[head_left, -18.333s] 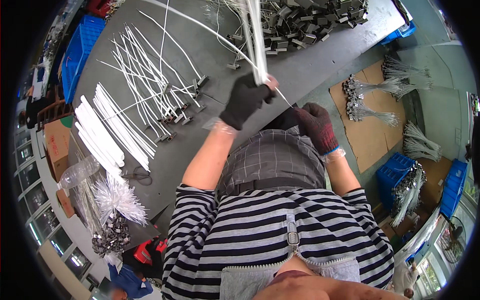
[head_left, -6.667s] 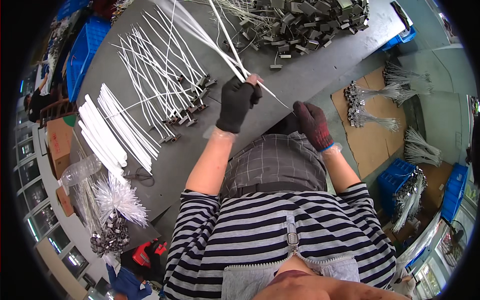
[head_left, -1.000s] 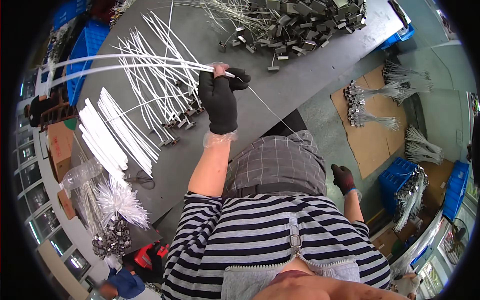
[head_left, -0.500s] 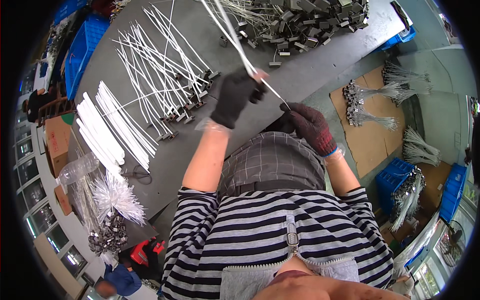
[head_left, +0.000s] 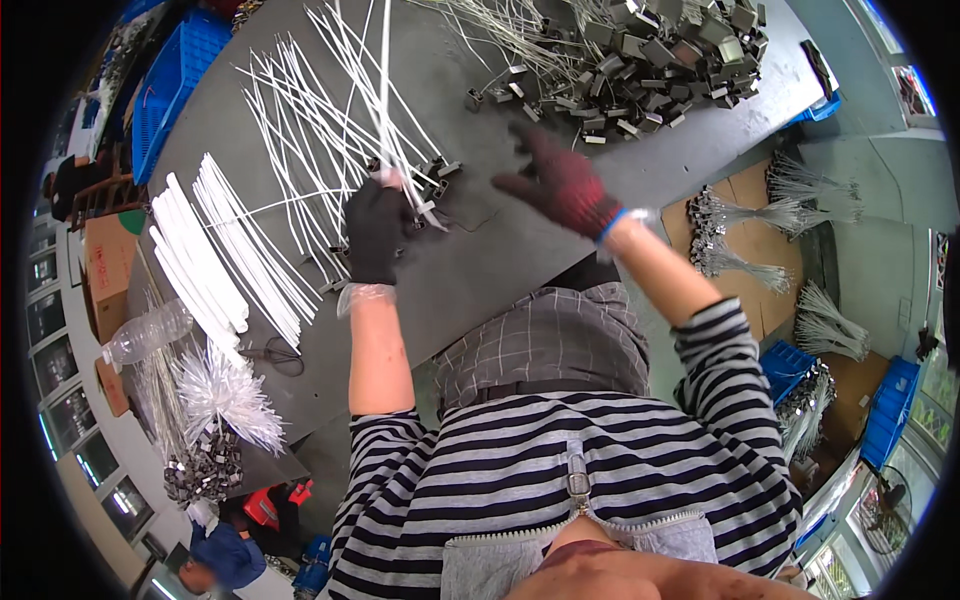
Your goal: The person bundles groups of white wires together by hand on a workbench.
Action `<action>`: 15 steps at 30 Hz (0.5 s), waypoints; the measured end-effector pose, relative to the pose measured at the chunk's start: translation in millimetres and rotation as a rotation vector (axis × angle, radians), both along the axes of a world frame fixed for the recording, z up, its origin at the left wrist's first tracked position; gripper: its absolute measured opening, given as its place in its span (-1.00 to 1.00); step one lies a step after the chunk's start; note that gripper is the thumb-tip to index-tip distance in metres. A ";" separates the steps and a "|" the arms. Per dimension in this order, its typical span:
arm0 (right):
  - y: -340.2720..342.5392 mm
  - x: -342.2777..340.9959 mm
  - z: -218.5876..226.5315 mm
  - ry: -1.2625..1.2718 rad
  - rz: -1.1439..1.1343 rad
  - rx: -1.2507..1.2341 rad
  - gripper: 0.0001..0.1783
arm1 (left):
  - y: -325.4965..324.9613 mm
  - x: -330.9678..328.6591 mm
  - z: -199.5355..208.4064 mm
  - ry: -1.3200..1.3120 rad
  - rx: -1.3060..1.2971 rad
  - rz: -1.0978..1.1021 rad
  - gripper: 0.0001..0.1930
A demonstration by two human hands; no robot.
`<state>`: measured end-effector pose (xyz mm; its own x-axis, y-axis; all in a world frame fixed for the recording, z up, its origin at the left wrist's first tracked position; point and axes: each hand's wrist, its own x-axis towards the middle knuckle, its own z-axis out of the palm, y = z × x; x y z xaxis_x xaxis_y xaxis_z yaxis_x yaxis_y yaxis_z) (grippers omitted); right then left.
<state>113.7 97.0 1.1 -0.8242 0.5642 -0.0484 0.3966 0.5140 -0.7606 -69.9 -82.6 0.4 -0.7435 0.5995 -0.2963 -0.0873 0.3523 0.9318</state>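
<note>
My left hand (head_left: 376, 232), in a black glove with a bare fingertip showing, is closed around long thin white tubes (head_left: 385, 95). They run up past the far edge of view, and a short end sticks out below the fist. Beneath and beside this hand lie white-sleeved wires (head_left: 290, 140) with small dark metal clips (head_left: 440, 172) on their near ends. My right hand (head_left: 568, 188), in a dark red and black glove, hangs over the table with thumb and fingers apart, holding nothing. Just beyond its fingers is a heap of dark metal clips with wires (head_left: 660, 75).
Thick white tubes (head_left: 195, 260) lie at the table's left, near a plastic bottle (head_left: 150, 335) and a wire bundle (head_left: 225, 400). A blue crate (head_left: 180, 90) stands far left. Wire bundles (head_left: 740, 210) rest on cardboard at right. Another person (head_left: 228, 552) is at lower left.
My left hand has moved left over the clipped wires with the white tubes. My right hand has let go of the strand's end and moved up and left toward the heap, fingers spreading.
</note>
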 end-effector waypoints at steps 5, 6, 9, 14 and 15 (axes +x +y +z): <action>68.4 -77.3 4.8 -0.170 0.054 0.805 -0.57 | -13.7 0.3 -3.9 -0.032 0.194 0.356 -0.73; 75.9 -85.1 -1.6 -0.168 0.050 0.805 -0.57 | -12.3 1.5 -1.4 -0.029 0.195 0.354 -0.73; 88.4 -88.2 -23.4 -0.432 0.141 0.841 -0.81 | -5.5 -3.1 9.1 0.002 0.269 0.494 -0.69; 34.7 -0.9 6.0 -0.099 0.042 0.476 -0.67 | -4.2 -10.4 15.3 -0.076 0.300 0.382 -0.73; 24.8 16.4 -1.8 -0.100 0.039 0.476 -0.67 | 7.5 -2.6 4.8 -0.014 0.287 0.215 -0.73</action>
<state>130.1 121.8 -0.8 -0.8498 0.5115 0.1274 0.4291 0.8117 -0.3963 -72.5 -75.1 5.2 -0.8586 0.4902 -0.1499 -0.1446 0.0488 0.9883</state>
